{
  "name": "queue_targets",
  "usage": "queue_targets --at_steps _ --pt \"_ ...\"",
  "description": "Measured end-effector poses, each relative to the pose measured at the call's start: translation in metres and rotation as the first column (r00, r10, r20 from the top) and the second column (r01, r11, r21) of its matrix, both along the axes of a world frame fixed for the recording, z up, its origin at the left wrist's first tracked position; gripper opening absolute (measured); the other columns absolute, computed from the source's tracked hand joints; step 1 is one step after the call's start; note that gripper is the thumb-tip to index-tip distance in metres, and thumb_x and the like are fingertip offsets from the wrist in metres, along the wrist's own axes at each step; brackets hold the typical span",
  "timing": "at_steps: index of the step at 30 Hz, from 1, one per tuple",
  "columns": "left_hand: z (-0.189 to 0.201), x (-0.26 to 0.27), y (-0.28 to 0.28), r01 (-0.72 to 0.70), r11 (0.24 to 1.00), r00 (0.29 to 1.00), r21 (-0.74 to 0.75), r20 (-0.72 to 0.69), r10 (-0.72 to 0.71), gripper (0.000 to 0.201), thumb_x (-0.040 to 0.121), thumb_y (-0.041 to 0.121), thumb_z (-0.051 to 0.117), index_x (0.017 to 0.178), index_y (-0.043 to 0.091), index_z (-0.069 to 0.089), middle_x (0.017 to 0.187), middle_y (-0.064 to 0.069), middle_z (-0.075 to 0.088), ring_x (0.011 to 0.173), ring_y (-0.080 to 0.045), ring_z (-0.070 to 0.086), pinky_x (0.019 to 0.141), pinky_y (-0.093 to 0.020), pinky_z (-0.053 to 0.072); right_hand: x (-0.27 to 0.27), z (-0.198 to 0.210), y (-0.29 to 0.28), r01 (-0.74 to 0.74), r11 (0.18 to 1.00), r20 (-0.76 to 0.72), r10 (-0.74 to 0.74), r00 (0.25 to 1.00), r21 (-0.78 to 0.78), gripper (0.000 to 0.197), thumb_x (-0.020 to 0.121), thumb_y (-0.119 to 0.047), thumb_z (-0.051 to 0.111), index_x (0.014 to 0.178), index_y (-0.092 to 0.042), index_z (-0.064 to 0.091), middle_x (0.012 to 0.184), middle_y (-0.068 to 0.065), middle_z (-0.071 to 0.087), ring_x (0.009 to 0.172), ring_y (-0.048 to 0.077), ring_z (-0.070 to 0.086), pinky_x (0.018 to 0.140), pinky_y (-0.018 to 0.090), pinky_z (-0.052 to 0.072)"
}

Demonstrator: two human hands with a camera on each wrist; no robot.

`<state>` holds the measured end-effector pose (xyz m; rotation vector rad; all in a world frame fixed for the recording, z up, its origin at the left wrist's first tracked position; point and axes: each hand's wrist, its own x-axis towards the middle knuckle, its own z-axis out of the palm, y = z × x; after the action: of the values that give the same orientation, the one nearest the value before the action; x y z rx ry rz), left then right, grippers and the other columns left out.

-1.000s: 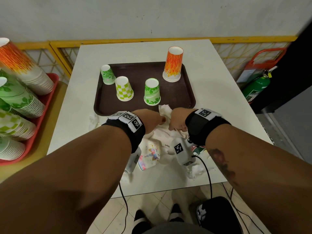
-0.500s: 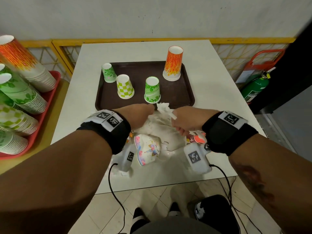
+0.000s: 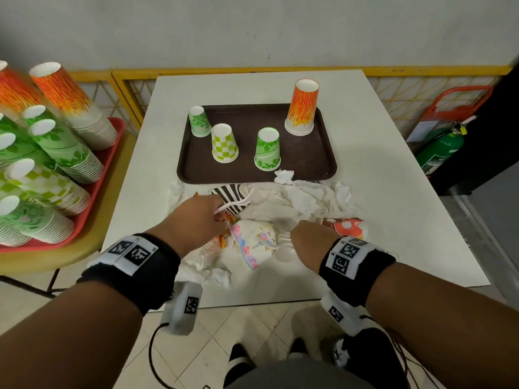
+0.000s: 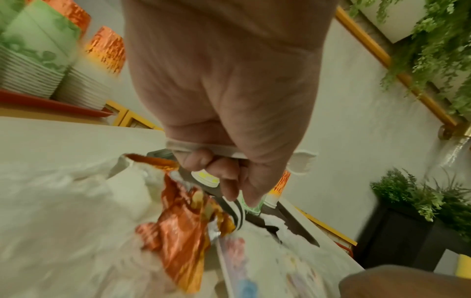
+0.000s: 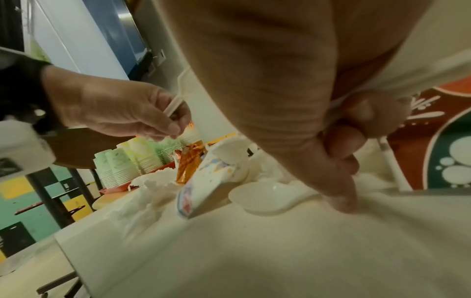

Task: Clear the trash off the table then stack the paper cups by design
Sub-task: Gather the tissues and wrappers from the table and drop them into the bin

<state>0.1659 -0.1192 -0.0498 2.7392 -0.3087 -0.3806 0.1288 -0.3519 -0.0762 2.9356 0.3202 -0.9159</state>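
Beyond the two hands, one dark brown plastic tray [image 3: 306, 161] carries four upturned paper cups: one tall orange flame-patterned cup [image 3: 302, 108], one green-and-white checked cup [image 3: 224, 143], and two green leaf-printed cups [image 3: 199, 121] [image 3: 268, 149]. Out to the left of the left hand [image 3: 202, 220], one red tray [image 3: 84, 217] holds at least seven stacks of paper cups [image 3: 64, 153]. Among the litter by the hands lie one orange foil wrapper [image 4: 178, 238], one white plastic spoon [image 5: 265, 196] and one flattened unicorn-print paper cup [image 3: 257, 242].

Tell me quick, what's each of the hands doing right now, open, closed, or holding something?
Left hand: closed, pinching a thin white plastic utensil handle.
Right hand: fingers curled, thumb on the table; what it holds cannot be told.
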Motion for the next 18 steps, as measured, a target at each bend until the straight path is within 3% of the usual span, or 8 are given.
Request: queue_targets --at_steps 2,5,7,9,11,13,16,18 --pt "-0.005 -0.008 0.002 -0.025 1.000 1.000 -0.012 -0.011 0.025 0.014 0.083 0.023 0.068 0.091 0.012 0.066 0.083 -0.001 0.065 0.077 -0.019 0.061 0.061 -0.024 0.042 0.001 0.001 0.000 -0.054 0.998 0.004 0.054 0.999 -0.043 0.028 0.097 -0.005 0.044 0.118 -0.002 0.062 0.096 0.009 0.060 0.109 0.030 0.063 0.078 0.032 0.046" --pt "-0.012 -0.017 0.003 -0.077 0.996 0.996 -0.042 -0.055 0.074 0.008 0.084 0.024 0.069 0.090 0.019 0.068 0.080 0.005 0.064 0.074 -0.014 0.059 0.056 -0.017 0.039 0.002 0.001 -0.004 -0.051 0.999 0.015 0.051 0.999 -0.013 0.034 0.099 -0.004 0.038 0.130 -0.002 0.053 0.134 0.015 0.054 0.123 0.029 0.055 0.098 0.032 0.042" --pt "-0.013 -0.020 0.006 -0.151 0.986 0.986 -0.077 -0.090 0.144 0.009 0.089 0.030 0.064 0.083 0.022 0.066 0.072 0.006 0.063 0.065 -0.010 0.057 0.053 -0.019 0.037 0.008 0.009 -0.008 -0.008 0.997 0.051 0.004 0.999 0.078 0.030 0.097 -0.004 0.040 0.123 -0.004 0.054 0.127 0.012 0.057 0.117 0.027 0.056 0.090 0.028 0.041" --pt "-0.013 -0.020 0.013 -0.235 0.965 0.967 -0.117 -0.130 0.219 0.024 0.094 0.033 0.056 0.075 0.021 0.064 0.073 0.001 0.069 0.060 -0.011 0.058 0.054 -0.022 0.042 0.014 0.018 -0.014 0.075 0.982 0.100 -0.093 0.991 0.172 0.013 0.092 -0.004 0.046 0.094 -0.013 0.056 0.104 0.007 0.059 0.098 0.026 0.058 0.073 0.022 0.037" --pt "-0.011 -0.021 0.018 -0.244 0.960 0.964 -0.138 -0.147 0.223 0.033 0.098 0.034 0.051 0.072 0.018 0.065 0.075 -0.001 0.071 0.059 -0.013 0.059 0.056 -0.022 0.044 0.021 0.027 -0.019 0.183 0.946 0.109 -0.219 0.970 0.269 0.027 0.088 -0.007 0.052 0.069 -0.021 0.038 0.079 -0.004 0.048 0.082 0.020 0.048 0.058 0.019 0.029" --pt "-0.014 -0.023 0.015 -0.181 0.972 0.978 -0.148 -0.132 0.162 0.030 0.098 0.030 0.052 0.078 0.015 0.069 0.075 -0.004 0.068 0.061 -0.014 0.058 0.059 -0.024 0.043 0.027 0.034 -0.023 0.251 0.890 0.114 -0.314 0.943 0.380 0.023 0.087 -0.011 0.056 0.071 -0.016 0.039 0.073 -0.005 0.042 0.079 0.019 0.047 0.054 0.020 0.029" --pt "-0.026 -0.021 0.004 -0.039 0.987 0.998 -0.153 -0.052 0.032 0.011 0.090 0.018 0.061 0.096 0.020 0.070 0.088 0.004 0.068 0.077 -0.015 0.060 0.070 -0.027 0.044 0.032 0.045 -0.024 0.336 0.747 0.087 -0.463 0.882 0.574 0.012 0.087 -0.016 0.057 0.093 -0.005 0.055 0.084 0.007 0.059 0.079 0.025 0.059 0.070 0.035 0.047" --pt "-0.037 -0.019 -0.005 0.029 0.997 0.999 -0.071 -0.026 -0.031 0.029 0.082 0.015 0.064 0.111 0.021 0.065 0.102 0.006 0.065 0.091 -0.016 0.061 0.076 -0.025 0.043 0.033 0.051 -0.023 0.389 0.614 0.017 -0.549 0.836 0.687 0.011 0.090 -0.017 0.055 0.095 -0.007 0.057 0.083 0.007 0.061 0.070 0.021 0.061 0.067 0.034 0.049"
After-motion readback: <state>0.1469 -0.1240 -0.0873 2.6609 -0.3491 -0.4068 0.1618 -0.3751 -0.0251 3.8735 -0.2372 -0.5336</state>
